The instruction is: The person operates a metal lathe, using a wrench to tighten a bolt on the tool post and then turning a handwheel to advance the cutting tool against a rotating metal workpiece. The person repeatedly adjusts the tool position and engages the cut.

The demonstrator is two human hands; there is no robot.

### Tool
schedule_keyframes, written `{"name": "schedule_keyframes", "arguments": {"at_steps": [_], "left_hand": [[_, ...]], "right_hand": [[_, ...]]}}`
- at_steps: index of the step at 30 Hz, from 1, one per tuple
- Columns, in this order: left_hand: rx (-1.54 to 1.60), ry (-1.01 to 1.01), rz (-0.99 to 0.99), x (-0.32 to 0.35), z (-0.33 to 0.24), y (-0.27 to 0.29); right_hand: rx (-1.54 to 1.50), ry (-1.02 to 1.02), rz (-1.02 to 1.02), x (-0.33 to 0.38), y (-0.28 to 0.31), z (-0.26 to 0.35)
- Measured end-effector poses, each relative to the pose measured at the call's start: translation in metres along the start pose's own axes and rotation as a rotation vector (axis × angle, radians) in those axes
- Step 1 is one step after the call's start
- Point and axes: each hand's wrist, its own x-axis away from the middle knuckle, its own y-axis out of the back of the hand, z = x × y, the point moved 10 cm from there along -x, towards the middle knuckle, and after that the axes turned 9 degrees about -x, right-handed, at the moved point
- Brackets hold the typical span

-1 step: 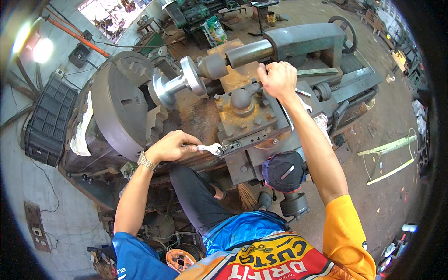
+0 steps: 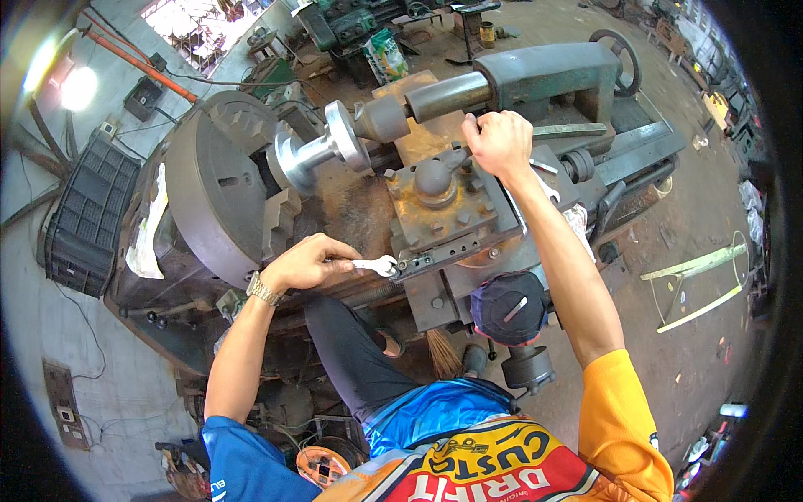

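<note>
My left hand (image 2: 314, 262) is closed around an open-ended wrench (image 2: 376, 266). The wrench's jaw sits at a small bolt on the near left corner of the rusty square tool post (image 2: 410, 216) of a lathe. My right hand (image 2: 500, 144) is wrapped over the end of the tool post's lever (image 2: 456, 159), which slants up from the round central knob (image 2: 433, 179). Beyond the tool post, a shiny flanged metal workpiece (image 2: 314, 156) runs between the large chuck (image 2: 209, 188) and the tailstock centre (image 2: 382, 119).
The green-grey tailstock (image 2: 548, 71) with its handwheel (image 2: 623, 58) stands at the far right. A dark cap (image 2: 508, 308) rests over a part of the lathe near my right forearm. White cloths lie on the headstock and carriage. A black crate (image 2: 90, 213) leans at the left wall.
</note>
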Motion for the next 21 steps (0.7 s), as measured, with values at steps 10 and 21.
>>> {"name": "schedule_keyframes", "arguments": {"at_steps": [10,21], "left_hand": [[-0.001,0.076,0.037,-0.002,0.015,0.007],[-0.004,-0.059,0.055,-0.009,0.005,0.008]], "right_hand": [[0.016,-0.004,0.008,0.000,-0.002,-0.001],[0.017,0.023,-0.032,0.000,0.001,0.001]]}}
